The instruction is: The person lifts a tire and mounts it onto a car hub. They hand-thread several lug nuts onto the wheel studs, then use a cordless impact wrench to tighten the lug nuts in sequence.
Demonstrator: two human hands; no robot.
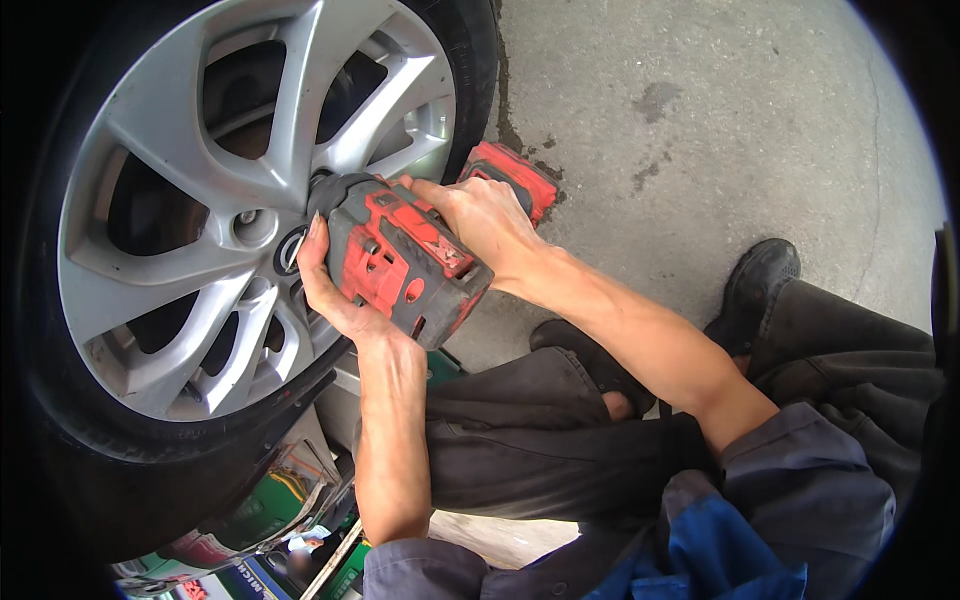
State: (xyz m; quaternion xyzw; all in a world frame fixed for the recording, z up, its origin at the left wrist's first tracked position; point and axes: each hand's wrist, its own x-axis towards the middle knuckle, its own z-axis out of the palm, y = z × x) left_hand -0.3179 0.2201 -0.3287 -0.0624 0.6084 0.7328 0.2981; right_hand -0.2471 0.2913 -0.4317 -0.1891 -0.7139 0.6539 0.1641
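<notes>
We see a red and grey impact wrench (405,262) held against the silver alloy wheel (190,200), nose pressed in just right of the hub centre (290,250), where a lug nut must sit but is hidden by the tool. Long axis of the wrench runs roughly from 10 o'clock at the nose to 4 o'clock at the rear of the body; its battery base (515,180) sticks out toward 1 o'clock.

Left hand (335,290) cups the underside and front of the tool body, fingers curled up at the nose, closed loosely round it. It is the hand nearer the wheel. Right hand (485,220) is wrapped shut on the grip from above, at about 2 o'clock from the left hand. Trigger finger hidden, cannot tell if pressed.

Wheel lies at 9 to 10 o'clock from both hands, so any push goes along the tool's axis into the hub. Tyre (120,480) rims the wheel. Concrete floor (700,120) to the right; black shoe (755,290) at 3 o'clock.
</notes>
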